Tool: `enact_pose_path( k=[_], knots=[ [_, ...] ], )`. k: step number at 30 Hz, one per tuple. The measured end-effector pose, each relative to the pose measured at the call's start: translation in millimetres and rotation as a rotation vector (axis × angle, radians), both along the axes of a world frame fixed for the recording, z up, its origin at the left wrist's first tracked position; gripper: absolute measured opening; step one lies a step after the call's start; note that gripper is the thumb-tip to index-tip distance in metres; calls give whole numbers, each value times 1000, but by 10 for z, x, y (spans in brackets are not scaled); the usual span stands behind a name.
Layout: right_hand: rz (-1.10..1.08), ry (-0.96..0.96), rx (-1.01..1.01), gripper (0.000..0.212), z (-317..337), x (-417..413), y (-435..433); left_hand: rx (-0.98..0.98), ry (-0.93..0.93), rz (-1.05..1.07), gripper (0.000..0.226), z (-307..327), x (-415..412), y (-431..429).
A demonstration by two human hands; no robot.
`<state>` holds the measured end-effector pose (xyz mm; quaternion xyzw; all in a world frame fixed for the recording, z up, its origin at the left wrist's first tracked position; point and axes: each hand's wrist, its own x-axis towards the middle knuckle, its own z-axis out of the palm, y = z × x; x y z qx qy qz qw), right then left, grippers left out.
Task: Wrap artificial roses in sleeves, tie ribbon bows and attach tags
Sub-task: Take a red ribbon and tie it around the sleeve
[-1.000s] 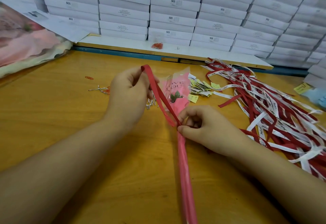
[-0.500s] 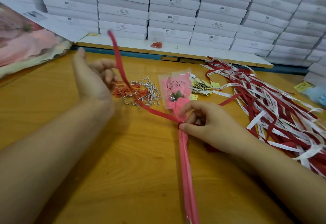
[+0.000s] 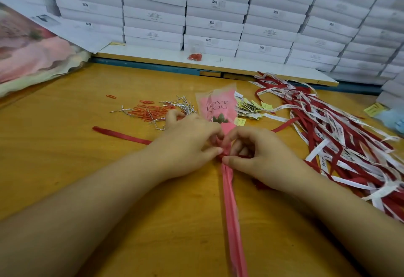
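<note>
Pinching red ribbon [image 3: 122,133] at the sleeve neck, both hands' fingers [image 3: 215,150] clamp together; left hand [image 3: 188,145], right hand [image 3: 260,156]. Sleeved rose [image 3: 218,106] lies flat mid-tabletop [image 3: 87,167]. Ribbon looks limp and slippery, sleeve crinkly and light; best held at the cinched neck.

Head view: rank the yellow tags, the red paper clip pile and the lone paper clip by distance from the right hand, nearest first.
1. Yellow tags: just beyond the right hand, right of the rose sleeve.
2. Red paper clip pile: across the sleeve, beyond the left hand.
3. Lone paper clip: farthest, far left on the table.
</note>
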<state>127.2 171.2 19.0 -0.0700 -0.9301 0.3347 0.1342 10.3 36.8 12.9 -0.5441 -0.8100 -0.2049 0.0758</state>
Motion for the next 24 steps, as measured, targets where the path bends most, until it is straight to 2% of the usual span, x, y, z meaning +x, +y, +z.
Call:
enact_pose_path(
  k=[6, 13, 19, 24],
  knots=[
    [-8, 15, -34, 14, 7, -5, 10, -25, -100, -59, 20, -40, -44, -12],
    [-21, -49, -150, 10, 25, 14, 40, -47, -177, -75, 16, -43, -70, -4],
    [-46, -115, -92, 13, 59, 24, 46, -115, -192, -25, 18, 10, -151, -24],
    [-79, -163, 58, 15, 69, 35, 29, -173, -127, 10, 18, 25, -82, -7]
  ],
)
